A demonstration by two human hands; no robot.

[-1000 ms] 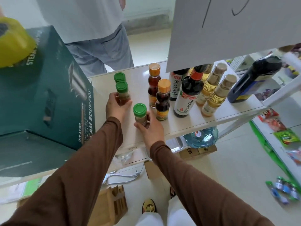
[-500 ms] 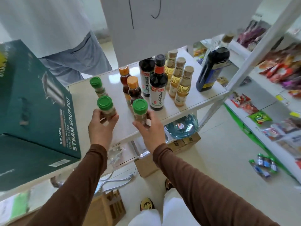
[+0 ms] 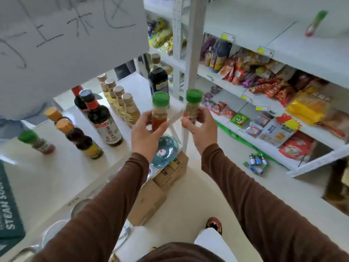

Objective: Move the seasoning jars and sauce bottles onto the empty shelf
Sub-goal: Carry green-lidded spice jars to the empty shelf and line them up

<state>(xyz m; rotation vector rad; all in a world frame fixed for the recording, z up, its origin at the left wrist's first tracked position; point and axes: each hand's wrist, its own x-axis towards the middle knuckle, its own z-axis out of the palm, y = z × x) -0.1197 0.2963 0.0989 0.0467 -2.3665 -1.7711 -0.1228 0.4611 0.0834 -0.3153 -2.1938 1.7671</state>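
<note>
**Two jars in the air, the rest waiting**

White shelving is filling the room, the racks on the right crowded with snack packets while the upper shelf (image 3: 264, 25) there is lying almost bare. The person is holding a green-capped seasoning jar in each hand, clear of the white table (image 3: 47, 176). The left hand (image 3: 146, 133) is wrapping its fingers around the red-filled jar (image 3: 159, 112); the right hand (image 3: 200, 125) is closing around the paler jar (image 3: 192, 106), both gripped at the body below the cap and kept upright.

These jars are looking small, rigid and light, easy for one hand each; the sides seem smooth, so a hold around the labelled middle is suiting them better than the cap.

A third green-capped jar (image 3: 36, 142) is standing on the table, along with orange-capped bottles (image 3: 79, 138), dark soy bottles (image 3: 103, 120), a row of pale bottles (image 3: 120, 103) and a large dark bottle (image 3: 157, 76). Those likely weigh more and want a grip low on the body.

Handwritten characters are showing on the white sign (image 3: 66, 31), too cropped to read. "STEAM" is printed on the green box (image 3: 9, 210).
</note>
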